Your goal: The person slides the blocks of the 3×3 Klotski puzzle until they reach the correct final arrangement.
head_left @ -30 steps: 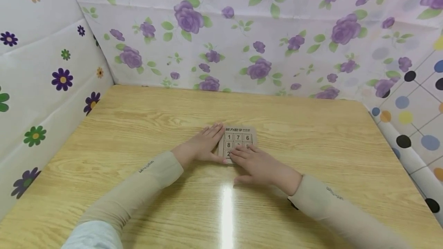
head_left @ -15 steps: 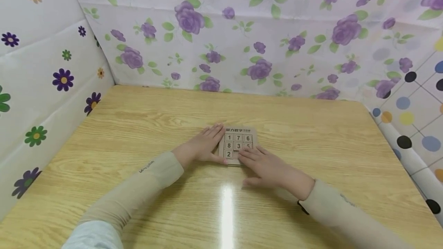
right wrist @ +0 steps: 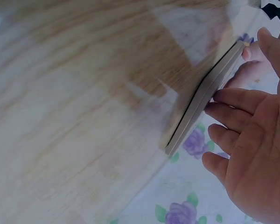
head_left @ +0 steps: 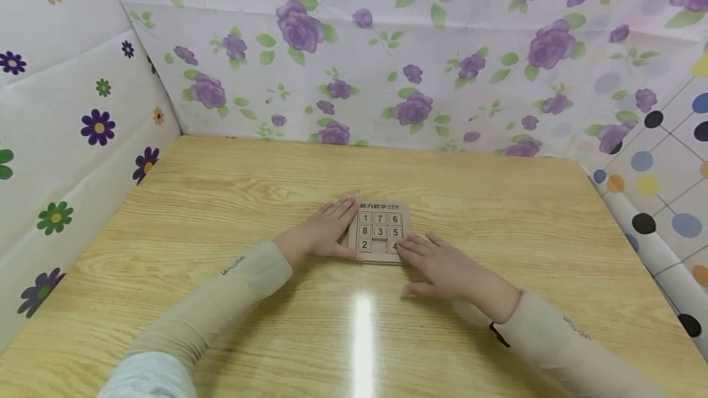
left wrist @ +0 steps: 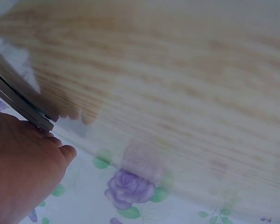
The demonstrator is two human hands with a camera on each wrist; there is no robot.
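A wooden number sliding puzzle [head_left: 381,258] lies flat on the table. Its tiles read 1 7 6, then 8 3 5; the bottom row has 2, a gap in the middle, and 4. My left hand [head_left: 323,232] holds the puzzle's left side, with fingertips at the upper corner and the thumb at the lower one. At the lower right, the fingertips of my right hand [head_left: 442,266] touch the 4 tile [head_left: 394,245], fingers extended. In the left wrist view the puzzle [left wrist: 21,102] is seen edge-on. The right wrist view shows the puzzle edge [right wrist: 203,100] beside the right fingertips.
The wood-grain table [head_left: 249,183] reflects a bright streak of light near the front. A white cloth with purple flowers [head_left: 343,48] hangs behind it. Patterned cloths stand at the left [head_left: 66,109] and right [head_left: 664,201].
My right hand has moved to the right across the puzzle, uncovering the 3, the 5, the bottom-row gap and part of the 4. The left hand stays in place.
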